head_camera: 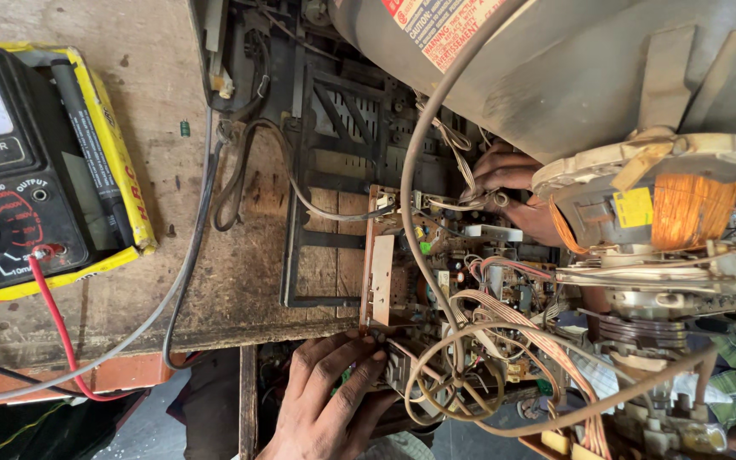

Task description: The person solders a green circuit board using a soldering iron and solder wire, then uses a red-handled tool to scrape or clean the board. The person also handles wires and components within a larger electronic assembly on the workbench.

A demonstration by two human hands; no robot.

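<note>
A brown circuit board [382,281], crowded with parts and wires, stands on edge inside an opened television chassis. My left hand [327,399] comes up from the bottom edge and grips the board's near corner with its fingers curled on it. My right hand [508,183] reaches in under the grey picture tube [572,68] at the board's far side. Its fingers curl around a bundle of pale wires [463,166]. The tube's neck, with a copper-wound yoke [687,209], hides most of that forearm.
A black and yellow analog multimeter [36,170] lies at the left on the worn wooden table [155,77], with a red lead [57,328] plugged in. Grey and black cables [189,264] trail over the table edge. Looped ribbon wires [470,358] hang beside the board.
</note>
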